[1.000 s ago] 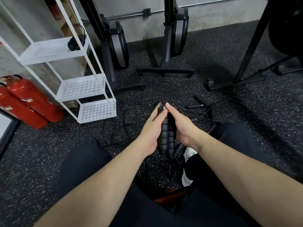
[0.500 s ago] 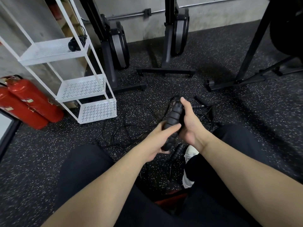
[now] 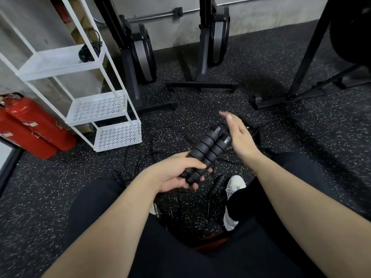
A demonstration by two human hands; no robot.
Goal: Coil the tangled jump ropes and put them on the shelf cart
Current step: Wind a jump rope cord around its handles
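Observation:
My left hand (image 3: 176, 173) grips the lower ends of two black ribbed jump rope handles (image 3: 208, 151), held side by side and pointing up to the right. My right hand (image 3: 239, 135) hovers just right of the handles' tops, fingers straight, holding nothing. Thin black rope (image 3: 152, 157) lies tangled on the speckled floor below. Another black handle (image 3: 217, 184) lies by my white shoe, and one more (image 3: 117, 176) lies near my left knee. The white shelf cart (image 3: 118, 135) stands at the left, with a coiled black rope (image 3: 88, 53) on its top shelf.
Two red fire extinguishers (image 3: 34, 127) lie left of the cart. Black machine frames with flat feet (image 3: 200, 85) stand along the back wall, and another stand's leg (image 3: 289, 97) crosses at the right. My legs in black trousers fill the foreground.
My right hand let go of the handles and opened, moving up and right. My left hand slid down to grip both handles alone, now tilted to the right.

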